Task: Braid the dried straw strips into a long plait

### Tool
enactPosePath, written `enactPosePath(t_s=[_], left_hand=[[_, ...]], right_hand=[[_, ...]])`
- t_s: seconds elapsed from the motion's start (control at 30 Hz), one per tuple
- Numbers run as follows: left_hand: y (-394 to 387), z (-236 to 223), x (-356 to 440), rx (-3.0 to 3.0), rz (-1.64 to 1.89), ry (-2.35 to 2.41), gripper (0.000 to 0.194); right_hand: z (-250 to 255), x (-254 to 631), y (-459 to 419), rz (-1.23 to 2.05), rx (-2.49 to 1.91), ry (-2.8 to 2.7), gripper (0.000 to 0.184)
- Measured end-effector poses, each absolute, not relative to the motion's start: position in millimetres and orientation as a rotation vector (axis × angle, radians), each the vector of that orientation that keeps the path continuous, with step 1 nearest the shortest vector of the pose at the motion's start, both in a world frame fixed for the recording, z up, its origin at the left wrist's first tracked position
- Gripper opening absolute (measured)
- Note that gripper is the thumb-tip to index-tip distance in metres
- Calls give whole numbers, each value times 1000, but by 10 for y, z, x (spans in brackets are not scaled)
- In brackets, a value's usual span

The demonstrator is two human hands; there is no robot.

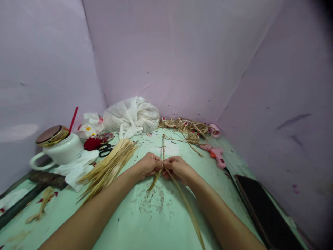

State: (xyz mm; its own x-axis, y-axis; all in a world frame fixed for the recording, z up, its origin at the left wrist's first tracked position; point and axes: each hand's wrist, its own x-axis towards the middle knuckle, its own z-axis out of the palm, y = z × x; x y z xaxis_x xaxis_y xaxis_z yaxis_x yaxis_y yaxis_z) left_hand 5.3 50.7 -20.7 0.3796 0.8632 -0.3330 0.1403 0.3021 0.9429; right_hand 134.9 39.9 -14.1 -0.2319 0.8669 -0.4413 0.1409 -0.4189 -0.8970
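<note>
In the middle of the green table, my left hand (148,165) and my right hand (179,168) meet with their fingertips pinched on a thin straw braid (163,148). Its finished-looking length runs away from me across the table. From between the hands a short strip end (154,184) hangs toward the left, and one long flat straw strip (189,205) trails toward me below the right forearm. The exact crossing of the strips is hidden behind my fingers. Beyond my left forearm lies a fanned bundle of dry straw strips (113,166).
Left side: a white mug (69,150), a hammer (48,180), black-handled scissors (105,150) and red yarn (92,143). At the back sit a white plastic bag (132,116) and coiled braids (194,127). A pink glue gun (217,155) and a dark phone-like slab (264,210) lie right.
</note>
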Motion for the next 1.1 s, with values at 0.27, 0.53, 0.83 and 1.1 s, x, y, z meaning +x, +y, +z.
enactPosePath(t_s=[0.27,0.53,0.83,1.1], left_hand=[[525,-214,34,1239,562,1134,8],[495,-188,15,1513,440,1483,9],[32,-44,328,2157,301,1803,20],[297,65,117,1693,571,1642,17]], right_hand=[[-223,1363,433,1470,-1598,-1387,13],[-388,1366,466,1349,-1556,-1449,8],[-360,1310,382,1395,-1476,-1239,9],[-349,1446,418,1617,-1320,-1228,8]])
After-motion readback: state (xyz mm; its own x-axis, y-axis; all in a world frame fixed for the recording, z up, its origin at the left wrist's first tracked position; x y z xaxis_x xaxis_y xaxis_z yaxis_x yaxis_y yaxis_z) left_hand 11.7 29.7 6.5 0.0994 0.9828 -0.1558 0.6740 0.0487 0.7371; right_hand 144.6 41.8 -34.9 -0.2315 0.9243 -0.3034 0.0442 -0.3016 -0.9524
